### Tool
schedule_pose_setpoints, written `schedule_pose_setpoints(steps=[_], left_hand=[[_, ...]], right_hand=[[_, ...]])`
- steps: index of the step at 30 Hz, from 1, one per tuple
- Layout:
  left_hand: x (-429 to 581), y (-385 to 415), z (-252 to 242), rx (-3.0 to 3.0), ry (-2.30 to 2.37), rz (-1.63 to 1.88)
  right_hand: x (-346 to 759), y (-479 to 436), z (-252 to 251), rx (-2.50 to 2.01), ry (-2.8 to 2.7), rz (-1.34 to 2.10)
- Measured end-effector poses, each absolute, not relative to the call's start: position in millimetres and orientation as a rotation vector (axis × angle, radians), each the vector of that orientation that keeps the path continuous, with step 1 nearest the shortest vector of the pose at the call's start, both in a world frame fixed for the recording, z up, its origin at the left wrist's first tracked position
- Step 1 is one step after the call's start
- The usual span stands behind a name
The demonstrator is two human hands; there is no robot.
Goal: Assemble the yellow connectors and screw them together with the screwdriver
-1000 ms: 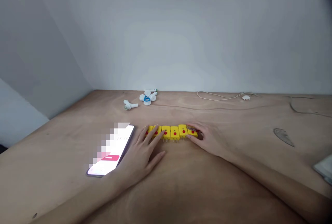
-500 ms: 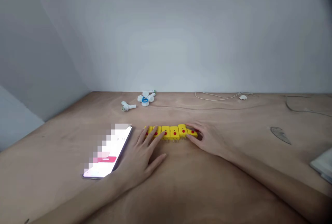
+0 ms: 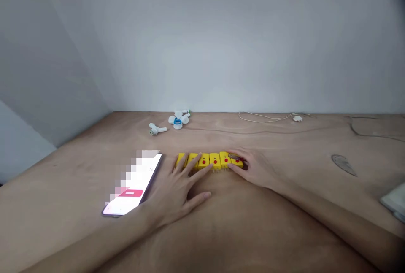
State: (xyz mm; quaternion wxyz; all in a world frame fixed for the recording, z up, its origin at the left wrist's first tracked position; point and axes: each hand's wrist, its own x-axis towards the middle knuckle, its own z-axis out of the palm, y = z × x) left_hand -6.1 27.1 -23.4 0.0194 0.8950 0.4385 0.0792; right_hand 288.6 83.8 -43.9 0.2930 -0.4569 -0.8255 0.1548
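Observation:
Several yellow plugs [image 3: 214, 160] with red dots lie side by side in a row on the wooden table [image 3: 268, 239], their metal pins facing me. My left hand [image 3: 177, 184] lies spread over the left part of the row, fingertips resting on the plugs and thumb apart on the right. At the right end, my right hand [image 3: 253, 169] has its thumb and fingers closed around the last plug [image 3: 237, 161]. A lit phone [image 3: 136, 184] lies left of my left hand.
White plastic fittings [image 3: 157, 129] and a cluster of white parts with a blue ring [image 3: 177, 122] lie toward the wall. A thin cord [image 3: 265, 119] and a small white piece [image 3: 298, 118] are at the back right. A pale object [image 3: 394, 199] sits at the right edge.
My left hand has shifted slightly to the right along the row, its fingers now over plugs further right. My right hand stays at the right end of the row.

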Motion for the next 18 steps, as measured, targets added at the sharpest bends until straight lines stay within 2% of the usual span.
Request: schedule_pose_setpoints(steps=[18], left_hand=[[9.3,29.0,-20.5,2.786,1.348,0.232]], right_hand=[[310.4,89.1,-42.9,-1.231,-2.158,0.485]])
